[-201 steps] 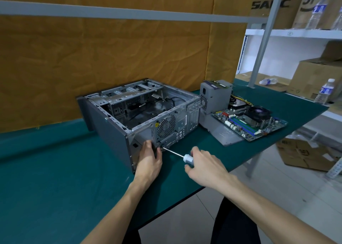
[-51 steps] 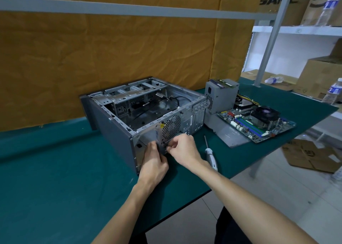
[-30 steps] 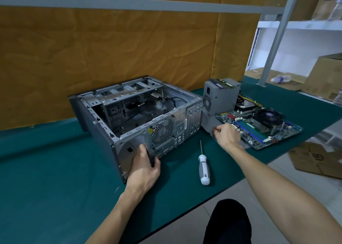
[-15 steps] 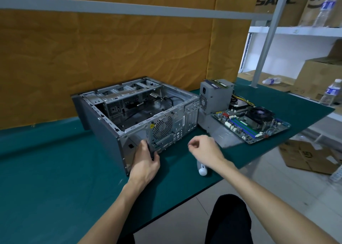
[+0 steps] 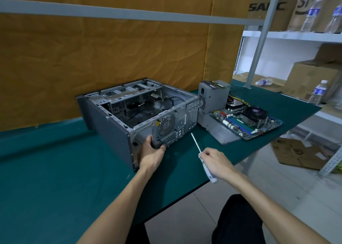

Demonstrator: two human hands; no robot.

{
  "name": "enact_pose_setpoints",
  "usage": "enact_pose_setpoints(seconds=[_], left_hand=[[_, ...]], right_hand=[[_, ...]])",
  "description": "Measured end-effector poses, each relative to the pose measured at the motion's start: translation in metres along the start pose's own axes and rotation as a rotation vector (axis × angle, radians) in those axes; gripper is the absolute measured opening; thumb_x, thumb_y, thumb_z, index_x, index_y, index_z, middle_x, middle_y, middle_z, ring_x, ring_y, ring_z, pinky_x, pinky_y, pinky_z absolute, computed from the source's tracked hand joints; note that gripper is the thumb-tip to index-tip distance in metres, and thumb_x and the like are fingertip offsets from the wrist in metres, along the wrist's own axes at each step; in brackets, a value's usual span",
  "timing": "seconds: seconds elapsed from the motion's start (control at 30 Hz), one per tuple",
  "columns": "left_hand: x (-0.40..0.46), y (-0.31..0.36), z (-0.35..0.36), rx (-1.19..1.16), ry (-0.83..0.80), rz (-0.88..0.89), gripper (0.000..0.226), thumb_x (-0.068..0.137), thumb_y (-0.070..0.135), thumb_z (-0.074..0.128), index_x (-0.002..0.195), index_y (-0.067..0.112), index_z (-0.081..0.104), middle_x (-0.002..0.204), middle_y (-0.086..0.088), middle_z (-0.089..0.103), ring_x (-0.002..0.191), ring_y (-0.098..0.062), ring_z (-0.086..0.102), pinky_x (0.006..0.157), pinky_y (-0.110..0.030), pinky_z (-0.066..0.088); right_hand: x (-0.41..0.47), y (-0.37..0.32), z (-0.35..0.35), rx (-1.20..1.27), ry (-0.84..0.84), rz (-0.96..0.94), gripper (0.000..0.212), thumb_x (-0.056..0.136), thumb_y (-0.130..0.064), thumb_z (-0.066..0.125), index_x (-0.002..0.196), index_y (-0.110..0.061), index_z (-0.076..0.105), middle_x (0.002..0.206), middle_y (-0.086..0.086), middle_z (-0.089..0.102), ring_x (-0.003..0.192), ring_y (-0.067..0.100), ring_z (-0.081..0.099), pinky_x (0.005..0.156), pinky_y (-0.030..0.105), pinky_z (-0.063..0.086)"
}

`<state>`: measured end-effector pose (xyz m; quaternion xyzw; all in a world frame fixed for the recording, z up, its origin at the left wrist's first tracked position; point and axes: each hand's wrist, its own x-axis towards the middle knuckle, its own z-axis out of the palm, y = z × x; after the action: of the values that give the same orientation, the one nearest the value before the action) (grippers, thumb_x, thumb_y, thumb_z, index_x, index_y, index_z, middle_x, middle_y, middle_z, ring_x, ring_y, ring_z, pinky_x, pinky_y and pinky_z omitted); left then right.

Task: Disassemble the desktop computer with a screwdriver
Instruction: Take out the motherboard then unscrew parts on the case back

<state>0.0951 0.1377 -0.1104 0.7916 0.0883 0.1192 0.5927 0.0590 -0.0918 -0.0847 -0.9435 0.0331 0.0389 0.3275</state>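
An open grey desktop case (image 5: 111,125) lies on its side on the green table (image 5: 46,169), its rear panel with the round fan grille (image 5: 166,124) facing me. My left hand (image 5: 151,154) grips the lower edge of that rear panel below the grille. My right hand (image 5: 214,160) holds the white-handled screwdriver (image 5: 207,167) off the table. Its metal shaft (image 5: 195,142) points up toward the rear panel, with the tip a short way from the case.
A grey power supply (image 5: 212,95) stands right of the case. Beside it a motherboard (image 5: 248,121) with a black cooler fan lies on a metal panel (image 5: 220,132). Shelves with cardboard boxes (image 5: 312,80) and water bottles (image 5: 318,91) stand at right. The table's front edge runs just under my right hand.
My right hand has picked the screwdriver up from the table and aimed its shaft at the rear panel. My left hand has stayed on the case.
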Motion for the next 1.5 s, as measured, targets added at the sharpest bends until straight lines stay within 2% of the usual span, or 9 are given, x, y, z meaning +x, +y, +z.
enact_pose_setpoints(seconds=[0.1,0.23,0.4,0.6,0.87,1.1,1.27,1.4,1.5], left_hand=[[0.004,0.005,0.002,-0.087,-0.01,-0.045,0.03,0.083,0.009,0.078,0.105,0.02,0.061,0.095,0.003,0.071,0.088,-0.02,0.067,0.072,-0.02,0.05],[0.003,0.001,0.001,-0.102,-0.001,-0.019,0.037,0.081,0.014,0.082,0.113,0.016,0.064,0.1,0.003,0.074,0.089,-0.013,0.069,0.086,-0.03,0.056],[0.004,-0.007,0.004,-0.106,-0.002,0.018,0.043,0.079,0.024,0.084,0.117,0.02,0.064,0.103,0.008,0.074,0.095,-0.009,0.069,0.092,-0.029,0.053],[0.004,-0.009,0.007,-0.09,0.045,0.025,0.036,0.076,0.031,0.087,0.106,0.029,0.067,0.088,0.021,0.073,0.078,0.011,0.065,0.073,-0.016,0.047],[0.006,-0.011,0.008,-0.05,0.059,0.035,0.028,0.077,0.034,0.086,0.094,0.029,0.065,0.081,0.023,0.072,0.073,0.009,0.065,0.071,-0.018,0.049],[0.004,-0.009,0.006,-0.03,0.041,0.03,0.032,0.077,0.033,0.086,0.101,0.03,0.064,0.093,0.019,0.072,0.082,0.007,0.065,0.072,-0.008,0.046],[0.0,-0.005,0.005,-0.028,0.048,0.032,0.027,0.078,0.031,0.086,0.093,0.029,0.064,0.084,0.02,0.071,0.072,0.014,0.062,0.06,0.0,0.04],[-0.001,-0.002,0.004,-0.001,0.046,0.021,0.026,0.079,0.035,0.085,0.09,0.031,0.062,0.084,0.018,0.07,0.071,0.015,0.06,0.059,-0.001,0.041],[-0.002,-0.003,0.002,0.059,0.059,0.034,0.025,0.082,0.038,0.081,0.095,0.028,0.061,0.088,0.014,0.07,0.081,0.002,0.065,0.07,-0.014,0.047]], right_hand=[[-0.012,-0.005,0.007,0.128,-0.012,-0.072,0.027,0.093,-0.036,0.039,0.078,-0.023,0.058,0.079,-0.003,0.07,0.075,0.019,0.065,0.075,0.039,0.053],[-0.009,-0.018,0.018,-0.09,-0.017,-0.166,0.03,0.092,-0.042,0.033,0.085,-0.021,0.054,0.076,-0.002,0.065,0.075,0.025,0.061,0.072,0.038,0.048],[0.007,-0.019,0.026,-0.208,0.023,-0.195,0.041,0.101,-0.052,0.036,0.077,-0.02,0.044,0.067,-0.005,0.056,0.069,0.025,0.055,0.071,0.037,0.046],[0.015,-0.019,0.032,-0.271,0.036,-0.235,0.041,0.101,-0.051,0.036,0.07,-0.024,0.041,0.062,-0.006,0.054,0.062,0.018,0.05,0.062,0.037,0.036],[0.018,-0.018,0.033,-0.292,0.049,-0.274,0.039,0.1,-0.049,0.036,0.072,-0.022,0.043,0.062,-0.006,0.056,0.062,0.015,0.052,0.056,0.034,0.031],[0.019,-0.017,0.032,-0.299,0.033,-0.288,0.035,0.1,-0.047,0.038,0.076,-0.022,0.047,0.064,-0.006,0.058,0.063,0.016,0.052,0.061,0.037,0.036],[0.02,-0.019,0.03,-0.285,0.031,-0.279,0.036,0.099,-0.047,0.038,0.072,-0.026,0.047,0.065,-0.006,0.058,0.064,0.018,0.054,0.06,0.036,0.036],[0.022,-0.025,0.025,-0.184,-0.12,-0.204,0.035,0.098,-0.045,0.041,0.076,-0.022,0.056,0.054,-0.009,0.054,0.052,0.015,0.049,0.056,0.031,0.036],[0.029,-0.037,0.013,0.327,-0.457,0.06,0.032,0.102,-0.036,0.046,0.082,-0.013,0.057,0.049,-0.005,0.044,0.04,0.013,0.038,0.046,0.024,0.032]])
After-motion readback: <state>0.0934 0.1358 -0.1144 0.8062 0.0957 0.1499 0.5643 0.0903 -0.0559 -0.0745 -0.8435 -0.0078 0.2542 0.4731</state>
